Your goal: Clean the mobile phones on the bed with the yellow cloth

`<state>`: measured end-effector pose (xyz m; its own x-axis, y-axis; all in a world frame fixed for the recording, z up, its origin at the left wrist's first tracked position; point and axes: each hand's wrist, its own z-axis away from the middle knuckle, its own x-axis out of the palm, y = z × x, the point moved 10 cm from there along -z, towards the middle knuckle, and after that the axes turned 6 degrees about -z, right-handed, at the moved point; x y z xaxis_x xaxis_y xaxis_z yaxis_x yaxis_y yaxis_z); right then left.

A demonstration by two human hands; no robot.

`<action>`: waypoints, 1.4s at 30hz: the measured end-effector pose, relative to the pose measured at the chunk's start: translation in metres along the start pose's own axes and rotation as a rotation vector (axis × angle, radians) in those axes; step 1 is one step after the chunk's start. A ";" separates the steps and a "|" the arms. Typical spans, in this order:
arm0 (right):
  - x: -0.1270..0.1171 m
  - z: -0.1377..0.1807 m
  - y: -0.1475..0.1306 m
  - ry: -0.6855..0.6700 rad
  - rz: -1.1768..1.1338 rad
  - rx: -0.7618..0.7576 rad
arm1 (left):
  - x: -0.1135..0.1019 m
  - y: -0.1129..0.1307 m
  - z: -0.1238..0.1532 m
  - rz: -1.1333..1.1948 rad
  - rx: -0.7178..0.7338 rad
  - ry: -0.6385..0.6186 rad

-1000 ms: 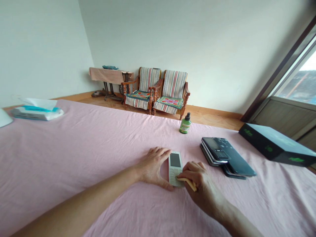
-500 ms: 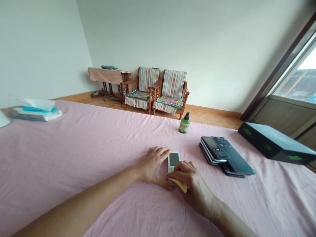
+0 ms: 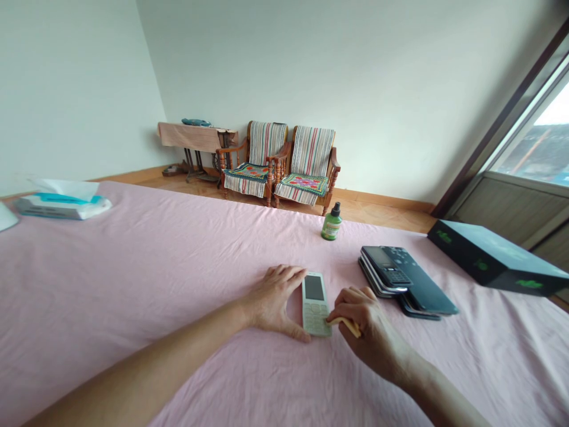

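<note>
A small white keypad phone (image 3: 315, 303) lies face up on the pink cloth (image 3: 155, 267). My left hand (image 3: 276, 299) rests beside it, fingers spread, thumb and fingertips touching the phone's left edge. My right hand (image 3: 362, 323) is closed on a small folded yellow cloth (image 3: 345, 323), held against the phone's lower right corner.
A stack of dark phones (image 3: 402, 279) lies to the right, a green spray bottle (image 3: 332, 222) behind them. A black box (image 3: 493, 258) sits at the far right. A tissue pack (image 3: 62, 200) is far left. Two wooden chairs (image 3: 284, 166) stand by the wall.
My right hand slid left over the phone's keypad with the yellow cloth, then back to the right, uncovering the phone. My left hand stayed in place.
</note>
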<state>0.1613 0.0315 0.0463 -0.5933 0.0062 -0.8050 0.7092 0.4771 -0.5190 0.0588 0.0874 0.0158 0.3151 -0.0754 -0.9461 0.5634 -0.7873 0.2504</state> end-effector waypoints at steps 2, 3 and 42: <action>0.000 0.001 0.003 -0.010 0.011 0.011 | 0.000 0.000 0.000 -0.001 0.001 -0.002; 0.001 0.002 0.004 -0.016 0.020 0.014 | 0.000 0.000 0.000 -0.003 0.002 -0.004; 0.012 -0.002 -0.011 0.050 -0.028 -0.019 | 0.000 -0.002 0.000 0.029 0.000 0.018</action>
<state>0.1461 0.0279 0.0431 -0.6317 0.0361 -0.7744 0.6849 0.4939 -0.5357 0.0578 0.0885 0.0149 0.3454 -0.0872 -0.9344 0.5538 -0.7849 0.2779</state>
